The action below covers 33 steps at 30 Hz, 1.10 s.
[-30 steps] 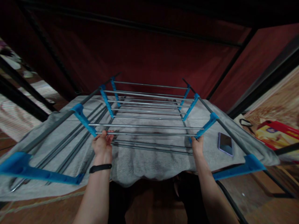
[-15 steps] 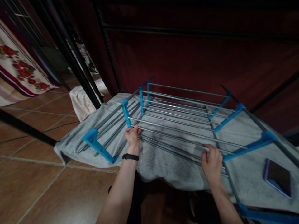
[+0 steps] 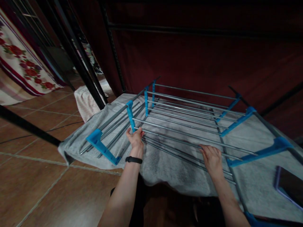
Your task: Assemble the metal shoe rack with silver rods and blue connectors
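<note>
My left hand [image 3: 135, 138] gripped the drying rack [image 3: 189, 119]'s nearest rod near its left end, while my right hand [image 3: 212, 158] seemingly lay open on lower rods above the grey towel [image 3: 165, 167].

Phone [image 3: 290, 186] cut off by right edge.

A single head-worn camera looks forward and steeply down from close above. The drying rack [image 3: 189, 123] fills the centre and right of the frame, the tiled floor [image 3: 35, 176] the lower left, and both forearms enter from the bottom edge.
</note>
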Motion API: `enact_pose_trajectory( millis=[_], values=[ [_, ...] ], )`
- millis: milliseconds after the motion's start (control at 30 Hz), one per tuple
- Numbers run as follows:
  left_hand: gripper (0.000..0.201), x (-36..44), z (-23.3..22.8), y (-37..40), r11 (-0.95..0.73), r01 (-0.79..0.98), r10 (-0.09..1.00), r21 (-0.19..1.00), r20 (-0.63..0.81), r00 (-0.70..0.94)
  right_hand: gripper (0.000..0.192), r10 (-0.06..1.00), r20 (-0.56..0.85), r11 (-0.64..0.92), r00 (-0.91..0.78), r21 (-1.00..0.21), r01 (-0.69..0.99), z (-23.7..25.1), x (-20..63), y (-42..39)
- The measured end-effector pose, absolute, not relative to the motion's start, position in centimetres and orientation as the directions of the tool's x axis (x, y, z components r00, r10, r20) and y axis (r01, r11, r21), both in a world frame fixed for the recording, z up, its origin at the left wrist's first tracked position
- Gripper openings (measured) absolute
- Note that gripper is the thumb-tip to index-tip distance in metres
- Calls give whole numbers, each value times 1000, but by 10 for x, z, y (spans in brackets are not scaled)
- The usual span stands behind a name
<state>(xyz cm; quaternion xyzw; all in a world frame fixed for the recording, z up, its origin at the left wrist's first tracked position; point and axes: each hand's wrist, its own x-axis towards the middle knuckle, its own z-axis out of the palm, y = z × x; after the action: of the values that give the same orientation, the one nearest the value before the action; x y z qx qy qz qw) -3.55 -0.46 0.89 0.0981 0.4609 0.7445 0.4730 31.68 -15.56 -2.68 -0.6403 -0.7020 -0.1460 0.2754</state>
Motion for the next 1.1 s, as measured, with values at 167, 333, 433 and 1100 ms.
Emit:
enact_pose_trajectory(
  millis=[167, 333, 433, 1100],
  values=[
    [56, -36, 16, -5, -63, -589, 802, 806, -311, -510, 26, 805, 586, 167, -99, -64, 984, -26, 320, -153],
    [50, -37, 19, -6, -87, -586, 794, 806, -299, -529, 25, 792, 597, 189, -127, -42, 981, -28, 323, -151],
    [49, -38, 19, -7, -97, -586, 797, 804, -290, -530, 26, 792, 595, 195, -134, -39, 980, -28, 324, -151],
    [50, -42, 13, -6, -89, -594, 815, 799, -285, -505, 24, 814, 564, 124, -138, 63, 990, -18, 294, -137]
  ],
)
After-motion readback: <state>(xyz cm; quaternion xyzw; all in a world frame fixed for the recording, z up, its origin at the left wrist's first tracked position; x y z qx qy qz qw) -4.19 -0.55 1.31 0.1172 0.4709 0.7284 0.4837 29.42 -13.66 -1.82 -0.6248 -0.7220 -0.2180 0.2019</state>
